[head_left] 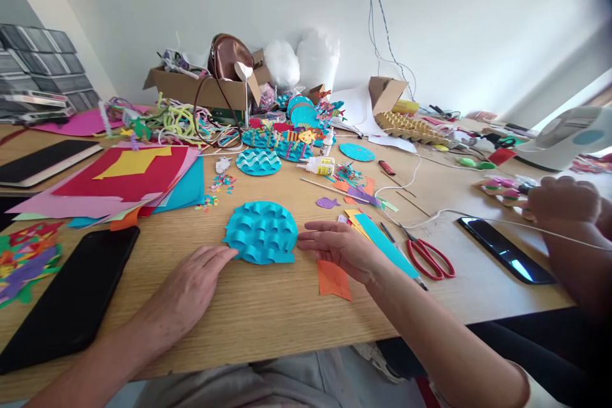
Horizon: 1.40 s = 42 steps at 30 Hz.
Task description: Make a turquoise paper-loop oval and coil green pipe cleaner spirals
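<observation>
A round turquoise paper piece (pixel 261 233) with rows of raised, wavy paper strips lies flat on the table in front of me. At its lower left edge, my left hand (pixel 194 280) rests with the fingers stretched out and their tips touching the rim; its thumb is hidden. My right hand (pixel 342 247) is at the right edge, fingers extended and slightly apart, holding nothing. Under the right hand lies an orange paper piece (pixel 333 280). Turquoise paper strips (pixel 385 245) and red-handled scissors (pixel 430 258) lie to the right of it.
A black tablet-like device (pixel 71 293) and coloured paper sheets (pixel 119 178) are on the left. Behind are a glue bottle (pixel 320 166), another wavy disc (pixel 258 162) and finished paper crafts (pixel 291 140). On the right lie a phone (pixel 504 248), a white cable (pixel 478 217) and another person's hand (pixel 564 204).
</observation>
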{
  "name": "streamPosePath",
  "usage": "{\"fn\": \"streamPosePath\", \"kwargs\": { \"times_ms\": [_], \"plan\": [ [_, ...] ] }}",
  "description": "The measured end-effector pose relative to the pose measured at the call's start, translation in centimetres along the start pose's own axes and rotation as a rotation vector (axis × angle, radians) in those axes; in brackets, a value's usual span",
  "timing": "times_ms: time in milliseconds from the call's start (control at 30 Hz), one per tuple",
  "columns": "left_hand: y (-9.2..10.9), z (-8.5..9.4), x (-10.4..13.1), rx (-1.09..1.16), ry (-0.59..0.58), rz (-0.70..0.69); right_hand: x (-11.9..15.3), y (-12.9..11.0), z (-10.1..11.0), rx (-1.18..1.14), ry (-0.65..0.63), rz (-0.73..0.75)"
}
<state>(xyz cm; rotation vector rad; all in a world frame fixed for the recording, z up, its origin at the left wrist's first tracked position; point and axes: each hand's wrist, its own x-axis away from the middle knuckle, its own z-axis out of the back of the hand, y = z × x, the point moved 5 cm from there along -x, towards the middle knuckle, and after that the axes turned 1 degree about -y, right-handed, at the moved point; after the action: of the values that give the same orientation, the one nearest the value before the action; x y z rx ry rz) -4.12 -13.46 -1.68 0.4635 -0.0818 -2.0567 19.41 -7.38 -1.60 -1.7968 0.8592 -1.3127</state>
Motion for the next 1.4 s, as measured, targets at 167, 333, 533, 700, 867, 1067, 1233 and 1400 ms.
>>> {"fn": "streamPosePath", "kwargs": {
  "times_ms": [167,333,533,700,867,1067,1233,1400],
  "plan": [
    [-0.3,0.4,0.3,0.137,0.002,0.062,-0.1,0.1,0.1,0.002,-0.004,-0.010],
    [-2.3,0.9,0.8,0.615,0.076,0.438,-0.2,0.3,0.4,-0.038,-0.017,-0.011],
    [-3.0,1.2,-0.7,1.193,0.115,0.778,0.1,0.0,0.3,-0.031,-0.046,-0.017],
    [-3.6,0.9,-2.5,1.273,-0.004,0.861,0.0,-0.1,0.2,-0.032,-0.055,-0.026],
    [-3.8,0.9,-3.7,1.338,-0.110,0.871,-0.3,-0.1,0.1,-0.049,-0.052,-0.052],
    [-4.9,0.8,-3.8,1.394,-0.069,0.993,-1.0,0.2,0.6,-0.079,-0.038,-0.067],
    [-5.2,0.4,-3.9,1.431,-0.038,0.966,-1.6,0.4,0.7,-0.135,-0.094,-0.069],
    [-4.9,0.4,-3.7,1.475,-0.031,1.002,-2.5,0.4,0.6,-0.152,-0.133,-0.059]
  ]
}}
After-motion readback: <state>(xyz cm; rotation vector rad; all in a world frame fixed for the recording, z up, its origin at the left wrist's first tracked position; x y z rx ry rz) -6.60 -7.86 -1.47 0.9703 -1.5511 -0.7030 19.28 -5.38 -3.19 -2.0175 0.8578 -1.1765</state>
